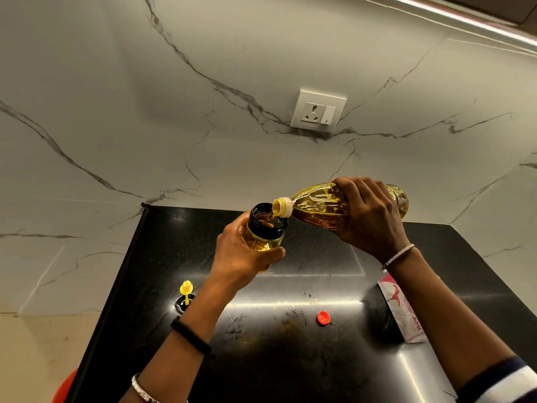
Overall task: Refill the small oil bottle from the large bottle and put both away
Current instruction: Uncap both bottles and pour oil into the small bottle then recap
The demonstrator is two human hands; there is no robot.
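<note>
Above the counter (pixel 290 359), right hand (pixel 369 219) tips large bottle (pixel 319 206) into left hand (pixel 241 257)-held small bottle (pixel 266 231).

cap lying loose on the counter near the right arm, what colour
The cap is red; the head view shows it on the black counter.

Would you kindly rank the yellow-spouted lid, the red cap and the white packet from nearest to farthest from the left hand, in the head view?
1. Yellow-spouted lid, on the counter, just left of the forearm of the left hand.
2. Red cap, lying farther right, mid-counter.
3. White packet, at the far right.
</note>
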